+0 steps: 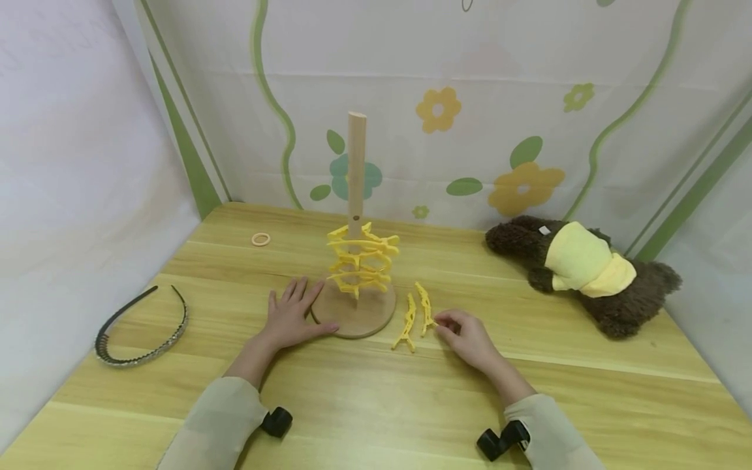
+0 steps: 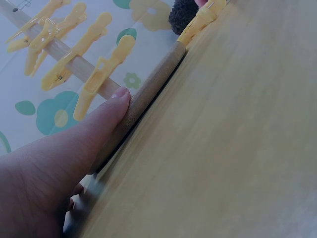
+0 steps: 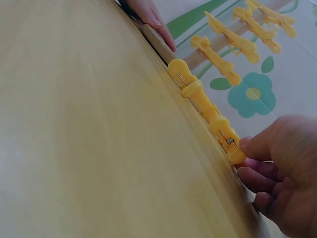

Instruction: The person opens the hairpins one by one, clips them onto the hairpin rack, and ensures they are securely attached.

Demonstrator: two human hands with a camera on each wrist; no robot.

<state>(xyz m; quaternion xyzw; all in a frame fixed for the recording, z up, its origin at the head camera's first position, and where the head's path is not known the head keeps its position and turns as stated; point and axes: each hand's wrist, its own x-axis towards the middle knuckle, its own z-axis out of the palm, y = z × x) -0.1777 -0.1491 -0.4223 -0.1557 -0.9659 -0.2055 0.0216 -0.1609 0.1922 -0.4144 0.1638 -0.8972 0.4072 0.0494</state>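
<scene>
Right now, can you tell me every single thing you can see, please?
Table: one, yellowish wood, under everything
Cloth backdrop: one, white with printed flowers, behind the table
Thin loop: one, dark, top edge of the head view
Wooden stand: one, light brown, mid-table
Clips on the post: at least four, yellow, overlapping
Loose clips: two, yellow, right of the stand
Headband: one, black with sparkly trim, left
Ring: one, tan, back left
Plush toy: one, brown in yellow shirt, back right
Wrist cameras: two, black, by the cuffs
Sleeves: two, pale beige, front
Left hand: one, at the stand's base
Right hand: one, pinching a loose clip
</scene>
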